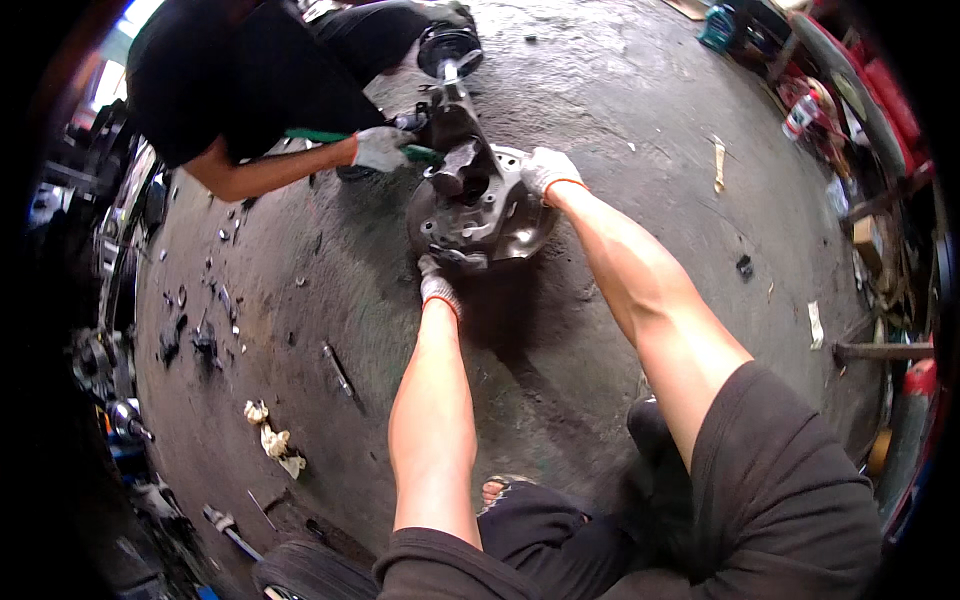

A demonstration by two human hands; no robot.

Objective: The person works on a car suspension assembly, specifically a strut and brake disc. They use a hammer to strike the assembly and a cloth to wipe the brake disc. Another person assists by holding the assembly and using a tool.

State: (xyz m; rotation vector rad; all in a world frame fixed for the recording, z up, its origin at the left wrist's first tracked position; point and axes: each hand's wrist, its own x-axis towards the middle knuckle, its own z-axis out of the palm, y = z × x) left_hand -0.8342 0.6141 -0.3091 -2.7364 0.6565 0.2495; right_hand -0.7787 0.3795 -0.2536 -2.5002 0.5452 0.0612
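Note:
A round metal brake disc (521, 238) with a dark knuckle (455, 135) on it is off at the upper middle, joined to a strut (451, 72) that points away from me. My right hand (550, 175), in a white glove, is closed round the disc's right edge. At its near left edge my left hand (438, 283), gloved too, grips the rim, its fingers partly hidden beneath. A co-worker's gloved hand (382, 150) holds a green tool (424, 155) against the knuckle from the left.
The co-worker in black (260, 80) crouches at the upper left. Loose small parts (203, 340), a metal rod (339, 370) and crumpled gloves (272, 441) lie on the concrete floor (640, 90). A tire (310, 572) is at the lower left. Bottles (801, 115) and clutter line the right side.

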